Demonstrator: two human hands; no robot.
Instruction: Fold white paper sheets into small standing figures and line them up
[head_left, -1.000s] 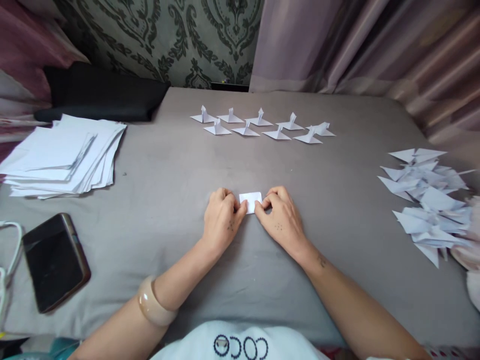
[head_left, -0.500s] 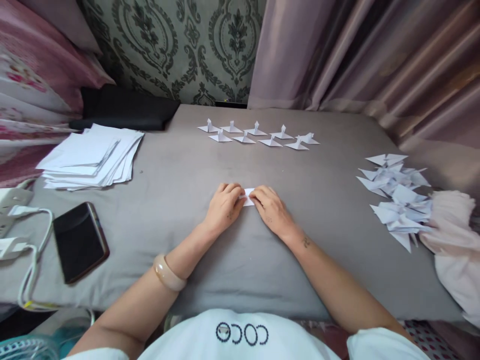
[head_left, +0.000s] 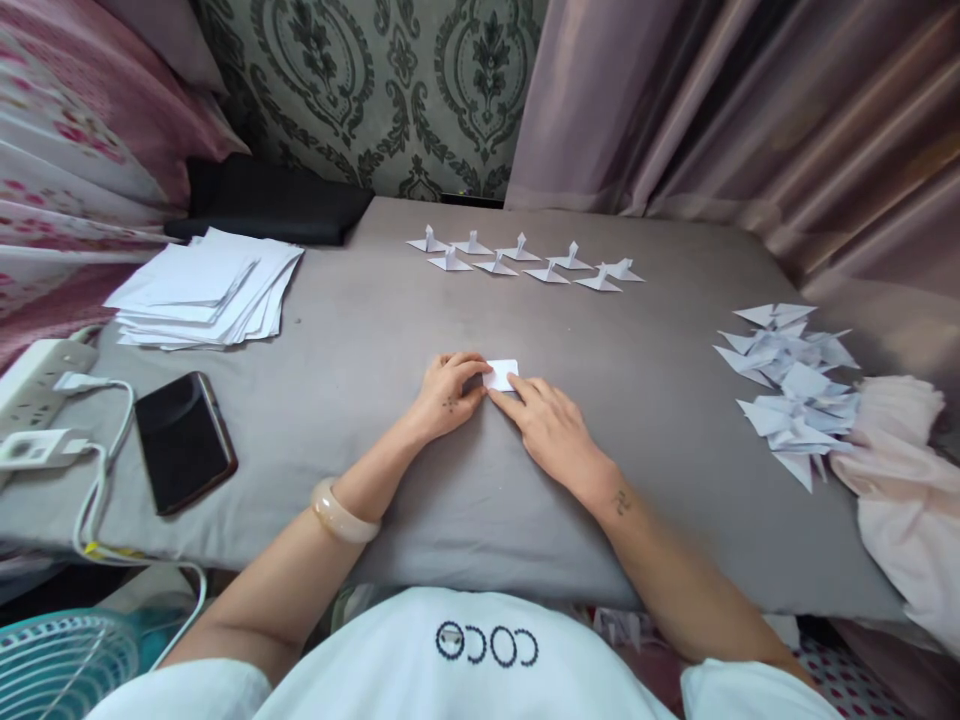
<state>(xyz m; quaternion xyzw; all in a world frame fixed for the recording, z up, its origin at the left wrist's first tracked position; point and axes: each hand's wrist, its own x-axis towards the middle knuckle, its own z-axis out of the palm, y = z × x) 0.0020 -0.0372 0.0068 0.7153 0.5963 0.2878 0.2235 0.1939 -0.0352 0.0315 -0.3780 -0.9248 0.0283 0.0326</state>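
Note:
A small folded white piece of paper (head_left: 501,374) lies on the grey cloth between my two hands. My left hand (head_left: 452,393) pinches its left edge between thumb and fingers. At the lower right edge, my right hand (head_left: 553,425) lies with fingers stretched out, its index finger and thumb touching the paper. Beyond the hands, several folded paper cranes (head_left: 497,264) stand in two rows. More folded paper pieces (head_left: 799,395) with pointed ends are heaped at the right.
A stack of white paper sheets (head_left: 202,290) is at the left, in front of a folded black cloth (head_left: 281,200). Nearer are a phone (head_left: 185,442) and a power strip (head_left: 45,375) with white cables. Pale pink fabric (head_left: 896,470) lies at the right edge.
My right hand has shifted slightly down and right, its fingers now straighter, uncovering more of the paper. The left hand still grips the left edge. The camera view has shifted slightly.

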